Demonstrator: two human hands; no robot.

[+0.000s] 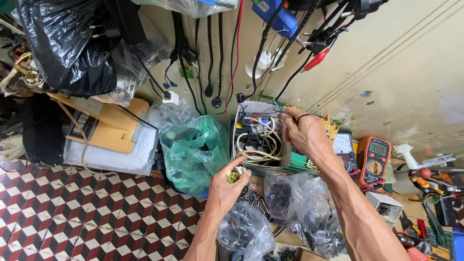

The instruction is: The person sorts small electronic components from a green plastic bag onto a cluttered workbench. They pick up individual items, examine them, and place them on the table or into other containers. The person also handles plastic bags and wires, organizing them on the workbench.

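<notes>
Open box of tangled wires [258, 137] sits between your hands: right hand [304, 133] pinches a wire, left hand [227, 186] grips a small plug [234, 176] just below it.

Left hand [227, 186] pinching, right hand [303, 131] raised, fingers curled

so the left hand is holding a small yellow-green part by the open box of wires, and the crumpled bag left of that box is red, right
Not quite. The bag left of the open box of wires is translucent green, not red, as the head view shows. The rest holds: the left hand holds a small yellow-green part by that box.
</notes>
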